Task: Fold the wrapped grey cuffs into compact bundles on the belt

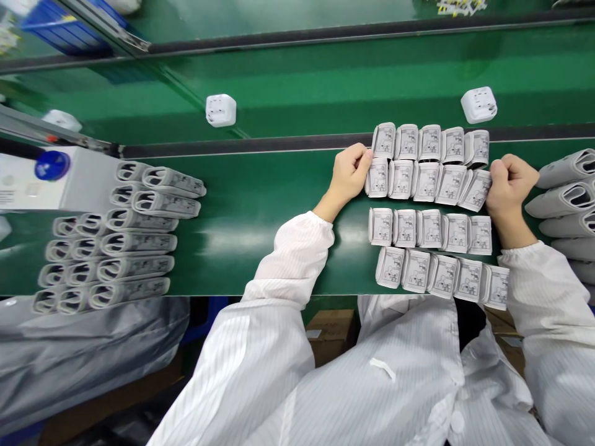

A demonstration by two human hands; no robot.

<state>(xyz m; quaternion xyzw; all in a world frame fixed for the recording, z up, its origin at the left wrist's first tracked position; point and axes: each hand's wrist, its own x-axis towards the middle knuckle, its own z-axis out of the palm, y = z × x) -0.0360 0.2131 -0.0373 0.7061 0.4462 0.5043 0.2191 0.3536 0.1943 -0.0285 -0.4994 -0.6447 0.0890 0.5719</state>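
Note:
Small folded white leaflets printed with grey drawings lie in four rows on the green bench (260,204). My left hand (349,174) is closed, its fingertips pinching the leftmost leaflet of the second row (377,178). My right hand (510,181) is curled in a fist against the rightmost leaflet of that same row (476,189). The row of leaflets (427,181) sits squeezed between both hands. Another row (430,143) lies just beyond, and two more rows (432,228) lie nearer me. Both my arms wear white striped sleeves.
Grey rolled cuffs are stacked at the left (125,248) and at the right edge (567,198). Two white plug adapters (220,110) (478,104) sit on the green conveyor beyond. A white box with a blue round label (51,176) stands far left. Cardboard boxes (330,331) sit under the bench.

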